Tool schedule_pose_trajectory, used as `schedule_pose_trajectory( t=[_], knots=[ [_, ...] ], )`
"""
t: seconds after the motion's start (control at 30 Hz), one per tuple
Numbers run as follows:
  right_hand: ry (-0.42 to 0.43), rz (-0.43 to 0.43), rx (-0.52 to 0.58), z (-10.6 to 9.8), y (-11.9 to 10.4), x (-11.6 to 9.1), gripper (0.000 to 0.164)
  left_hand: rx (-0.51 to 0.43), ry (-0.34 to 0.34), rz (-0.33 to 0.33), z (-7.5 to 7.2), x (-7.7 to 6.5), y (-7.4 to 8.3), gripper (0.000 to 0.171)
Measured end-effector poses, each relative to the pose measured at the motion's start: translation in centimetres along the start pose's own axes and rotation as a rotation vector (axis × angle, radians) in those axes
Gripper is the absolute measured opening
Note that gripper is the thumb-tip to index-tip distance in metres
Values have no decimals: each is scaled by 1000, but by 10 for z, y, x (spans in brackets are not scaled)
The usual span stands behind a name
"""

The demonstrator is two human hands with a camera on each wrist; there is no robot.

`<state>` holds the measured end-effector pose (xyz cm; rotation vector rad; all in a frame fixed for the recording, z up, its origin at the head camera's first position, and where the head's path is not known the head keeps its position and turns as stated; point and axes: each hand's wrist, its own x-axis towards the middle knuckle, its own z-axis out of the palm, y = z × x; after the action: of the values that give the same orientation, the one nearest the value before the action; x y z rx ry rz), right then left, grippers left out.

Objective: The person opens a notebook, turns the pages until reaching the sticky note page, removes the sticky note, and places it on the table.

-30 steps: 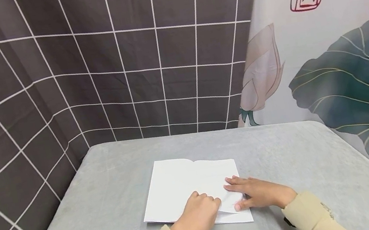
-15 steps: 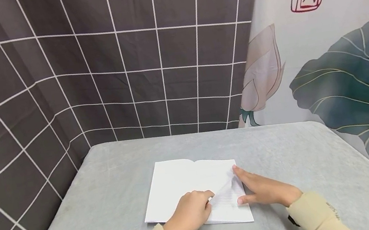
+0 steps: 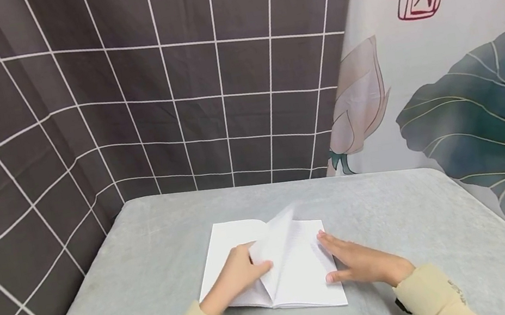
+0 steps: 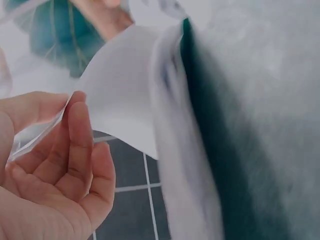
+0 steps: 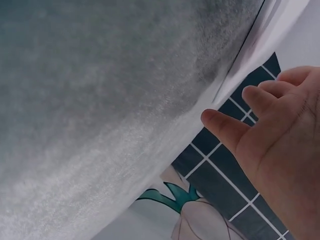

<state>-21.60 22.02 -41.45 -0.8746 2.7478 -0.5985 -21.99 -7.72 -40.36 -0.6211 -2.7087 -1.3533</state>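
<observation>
An open book (image 3: 308, 278) with white pages lies on the grey-covered table. My left hand (image 3: 238, 274) pinches a page (image 3: 277, 244) between thumb and fingers, and that page stands raised over the book's middle. The left wrist view shows the thumb and fingertips of the left hand (image 4: 65, 165) meeting at the thin paper edge. At the book's right edge, my right hand (image 3: 365, 262) rests with its fingers extended and thumb spread. Faint printed lines show on the right-hand page. In the right wrist view, the right hand (image 5: 280, 135) is at the book's edge, holding nothing.
The grey table surface (image 3: 160, 260) extends around the book. Behind it hangs a dark cloth with a white grid (image 3: 196, 117), and to the right a pale curtain with a lotus print (image 3: 488, 114).
My left hand has moved left, lifting the page from the right side up over the middle. My right hand has slid slightly to the book's right edge.
</observation>
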Motion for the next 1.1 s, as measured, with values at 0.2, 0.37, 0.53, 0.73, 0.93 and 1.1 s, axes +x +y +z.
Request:
schedule_pose_trajectory(
  t=[0.2,0.37,0.53,0.73,0.93,1.1],
  knots=[
    [-29,-11,-4,1,1,0,94,-111,90,-108,-18,11,-16,34],
    [-51,-5,-3,1,1,-1,95,-208,105,-201,-31,15,-23,27],
    [-51,-5,-12,2,0,-1,95,-266,89,-231,-38,15,-26,28],
    [-65,-22,5,4,1,2,101,-238,100,-280,-44,16,-30,26],
    [-96,-50,12,5,2,5,107,-247,94,-286,-48,16,-33,25],
    [-107,-69,15,5,-1,7,105,-249,96,-292,-50,16,-36,23]
  ],
)
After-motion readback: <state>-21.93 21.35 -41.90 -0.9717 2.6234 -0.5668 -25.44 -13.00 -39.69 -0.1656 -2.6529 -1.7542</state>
